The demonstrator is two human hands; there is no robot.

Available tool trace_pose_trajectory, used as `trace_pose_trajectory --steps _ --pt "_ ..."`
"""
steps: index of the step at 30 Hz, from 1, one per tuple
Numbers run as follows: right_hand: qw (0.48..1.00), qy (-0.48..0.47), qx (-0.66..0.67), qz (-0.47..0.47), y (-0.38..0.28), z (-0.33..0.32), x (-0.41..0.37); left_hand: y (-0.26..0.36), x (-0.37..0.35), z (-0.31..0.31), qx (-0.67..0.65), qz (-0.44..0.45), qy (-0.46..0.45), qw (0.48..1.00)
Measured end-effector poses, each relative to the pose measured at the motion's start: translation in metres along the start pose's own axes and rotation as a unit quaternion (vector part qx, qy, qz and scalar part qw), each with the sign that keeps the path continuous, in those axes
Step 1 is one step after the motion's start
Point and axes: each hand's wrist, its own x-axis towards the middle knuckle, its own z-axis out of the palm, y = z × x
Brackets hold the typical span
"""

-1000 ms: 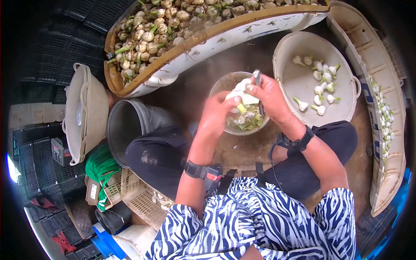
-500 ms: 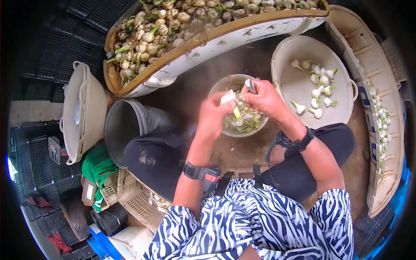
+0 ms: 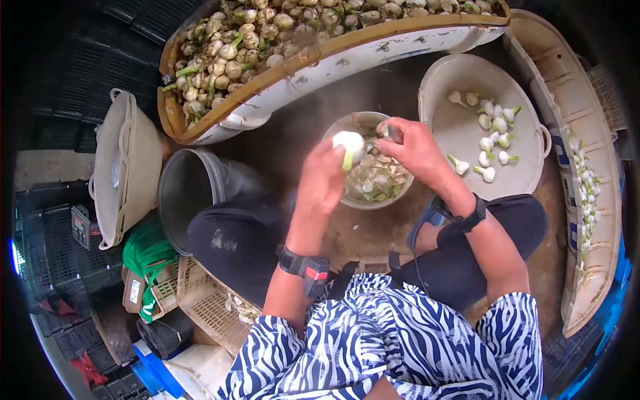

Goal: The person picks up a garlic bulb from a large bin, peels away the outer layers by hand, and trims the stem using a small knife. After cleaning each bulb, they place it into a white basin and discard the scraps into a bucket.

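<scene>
My left hand [image 3: 321, 175] is closed around a garlic bulb [image 3: 349, 145], whose clean white head faces up with a short green stem below it. Between the fingers of my right hand [image 3: 417, 152] is a small knife [image 3: 392, 135]; only a dark bit of it shows, the rest hidden by the fingers. The two hands are a little apart. Beneath them stands a round pail [image 3: 347, 197] partly filled with peelings and green scraps. To the right, a wide pale tub [image 3: 443, 87] holds several trimmed white garlic bulbs [image 3: 493, 123].
A long trough [image 3: 300, 72] heaped with unpeeled garlic [image 3: 233, 57] spans the far side. Along the right runs another trough [image 3: 559, 120] with small white pieces. A grey bucket [image 3: 217, 175], a pale basin [image 3: 133, 167], green netting [image 3: 150, 250] and a plastic crate [image 3: 207, 300] are at the left.
My left hand has drawn left with the garlic bulb, apart from my right hand. The bulb's head now shows smooth and white, and my right hand has shifted slightly right.
</scene>
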Motion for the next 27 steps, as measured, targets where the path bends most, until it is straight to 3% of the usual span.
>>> trace_pose_trajectory --steps 3,5,12,15,17,18,20,23,24,26,27 --pt "1.0 0.001 0.026 0.005 -0.007 0.0 0.0 -0.001 -0.002 0.012 0.063 -0.011 0.021 0.998" --pt "1.0 0.01 -0.001 0.003 -0.011 0.003 -0.001 -0.004 -0.004 0.013 0.109 0.055 0.049 0.991" --pt "0.996 0.028 -0.062 -0.065 -0.009 0.003 -0.003 -0.007 -0.005 0.015 0.261 0.108 0.06 0.957" --pt "0.994 0.054 -0.089 -0.046 -0.004 0.002 0.0 -0.007 -0.006 0.015 0.227 0.102 0.044 0.968" --pt "0.997 -0.027 0.005 0.072 0.018 0.007 0.005 -0.005 -0.008 0.019 -0.041 0.061 -0.016 0.997" --pt "0.992 -0.057 0.043 0.105 0.023 0.016 0.001 -0.006 -0.006 0.017 -0.041 0.066 -0.016 0.997" --pt "0.964 -0.155 0.147 0.157 0.03 0.033 -0.008 -0.012 0.0 0.009 -0.247 0.009 0.018 0.969" --pt "0.971 -0.185 0.086 0.126 0.031 0.032 -0.009 -0.015 0.006 0.001 -0.208 0.009 0.013 0.978" --pt "0.985 -0.104 0.121 0.069 0.029 0.026 -0.011 -0.016 0.006 -0.001 -0.212 0.015 0.013 0.977" --pt "0.982 -0.09 0.144 0.077 -0.002 0.006 -0.01 -0.016 0.002 0.001 -0.083 0.04 0.066 0.994" --pt "0.979 -0.068 0.17 0.087 -0.014 0.0 -0.01 -0.017 0.001 0.006 -0.092 0.043 0.061 0.993"
